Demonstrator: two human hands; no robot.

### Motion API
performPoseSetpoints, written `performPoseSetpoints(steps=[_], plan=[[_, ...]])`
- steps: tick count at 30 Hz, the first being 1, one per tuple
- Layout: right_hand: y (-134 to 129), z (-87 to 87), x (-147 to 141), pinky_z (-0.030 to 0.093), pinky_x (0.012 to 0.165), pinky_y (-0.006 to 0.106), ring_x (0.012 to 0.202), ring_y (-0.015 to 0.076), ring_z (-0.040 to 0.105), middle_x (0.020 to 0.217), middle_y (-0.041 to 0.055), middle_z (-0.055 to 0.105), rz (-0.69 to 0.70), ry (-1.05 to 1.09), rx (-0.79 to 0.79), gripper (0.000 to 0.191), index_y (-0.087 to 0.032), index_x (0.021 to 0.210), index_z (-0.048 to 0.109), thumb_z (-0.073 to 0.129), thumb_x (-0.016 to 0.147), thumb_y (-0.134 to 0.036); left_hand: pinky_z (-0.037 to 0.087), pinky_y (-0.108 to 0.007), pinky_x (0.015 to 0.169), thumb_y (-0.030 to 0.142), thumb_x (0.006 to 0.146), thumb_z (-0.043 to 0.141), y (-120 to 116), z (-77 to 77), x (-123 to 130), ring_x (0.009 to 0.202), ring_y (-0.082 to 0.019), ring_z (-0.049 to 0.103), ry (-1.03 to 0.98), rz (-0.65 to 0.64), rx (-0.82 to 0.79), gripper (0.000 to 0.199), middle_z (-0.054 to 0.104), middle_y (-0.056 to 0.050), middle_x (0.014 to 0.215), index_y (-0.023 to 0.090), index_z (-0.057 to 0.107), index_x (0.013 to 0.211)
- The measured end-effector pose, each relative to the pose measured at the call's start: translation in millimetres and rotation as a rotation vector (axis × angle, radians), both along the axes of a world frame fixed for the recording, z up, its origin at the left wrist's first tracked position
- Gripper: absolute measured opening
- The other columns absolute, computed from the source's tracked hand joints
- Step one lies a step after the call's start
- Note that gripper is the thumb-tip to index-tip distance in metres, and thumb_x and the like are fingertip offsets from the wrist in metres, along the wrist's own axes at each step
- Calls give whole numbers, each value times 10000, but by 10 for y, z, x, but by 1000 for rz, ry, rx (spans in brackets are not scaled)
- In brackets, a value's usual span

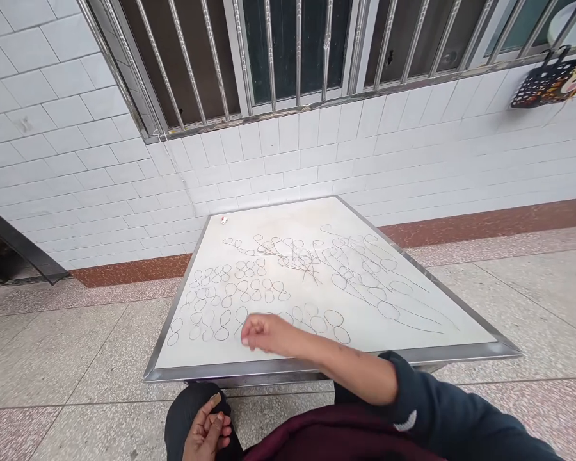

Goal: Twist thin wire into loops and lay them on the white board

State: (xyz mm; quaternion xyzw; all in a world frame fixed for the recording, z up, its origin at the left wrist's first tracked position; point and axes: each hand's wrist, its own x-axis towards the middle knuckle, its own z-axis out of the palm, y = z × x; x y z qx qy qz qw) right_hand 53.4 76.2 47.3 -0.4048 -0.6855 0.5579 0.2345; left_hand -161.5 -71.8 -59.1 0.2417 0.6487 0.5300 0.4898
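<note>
Over the front part of the white table (278,355), my right hand (264,333) hovers with its fingers pinched near thin wire loops; what it holds, if anything, is too small to make out. Below the table's front edge, my left hand (208,429) rests by my knee, thumb and fingers together, and any item in it cannot be seen. Rows of thin figure-eight wire loops (221,325) lie on the left half of the table. Longer wires with looped ends (388,310) spread across the middle and right.
A small white and red item (224,220) lies at the table's back left corner. Behind the table stands a tiled wall (269,157) with a barred window. A dark patterned bag (540,86) hangs at the upper right.
</note>
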Motion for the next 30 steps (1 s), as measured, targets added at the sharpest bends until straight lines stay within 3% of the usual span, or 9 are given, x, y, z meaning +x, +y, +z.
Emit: performPoseSetpoints(steps=[2,3,7,11,14,18,21,26,30], plan=[[-424,-335,13,448,552,176,589,79,569,778,-26,669,374,50,-103,195,-208,965,662,675,804,-318,490,-257,557,526,494,841,-34,-12,-10,605,-169,625,34,-71,9,764,676,-40,683,114,628,1101],[-567,-523,59,451,565,179,586,82,577,748,-34,661,449,-17,-123,180,-206,928,677,704,770,-286,493,-265,569,535,517,827,-59,-15,-16,613,-174,625,58,-110,19,755,675,-39,682,115,621,1110],[-747,-1157,502,462,597,227,644,135,613,693,-9,634,252,-210,-120,86,-201,836,670,620,792,-147,489,-288,610,581,656,715,-209,-3,-40,624,-190,627,213,-293,65,647,672,-37,673,135,631,1117],[-764,-1431,915,478,642,264,724,178,637,698,17,635,51,-307,-70,123,-219,766,657,622,747,-103,484,-312,710,518,719,664,-407,37,-41,655,-212,637,473,-491,47,452,674,-20,652,212,703,1049],[-877,-1520,916,493,641,262,684,166,646,667,-10,637,35,-338,-83,121,-214,769,668,600,755,-116,486,-327,753,474,660,720,-572,59,-30,683,-228,633,450,-586,-18,351,665,-23,638,227,749,909],[-1033,-1590,790,499,721,274,722,176,655,646,-9,654,28,-364,-66,95,-193,675,671,659,719,-109,482,-336,833,527,603,763,-758,97,-24,864,-259,654,244,-617,-54,438,718,-92,841,187,757,879],[-1069,-1608,800,507,729,290,702,164,654,667,3,670,-16,-362,-48,100,-172,734,676,611,789,-119,487,-343,821,569,580,771,-812,149,-9,869,-257,648,233,-540,-43,519,719,-93,864,187,746,931],[-1038,-1529,851,500,605,257,603,142,634,681,19,681,-55,-310,-4,142,-143,820,669,534,840,-106,489,-312,695,603,607,748,-767,186,18,674,-196,617,222,-461,-28,595,682,-33,706,173,709,1015],[-1028,-1296,864,490,588,221,636,136,640,745,24,694,-76,-209,125,183,-161,880,663,487,867,-115,498,-311,678,647,573,740,-710,251,27,666,-208,625,314,-223,21,704,663,-28,667,146,669,1063]])
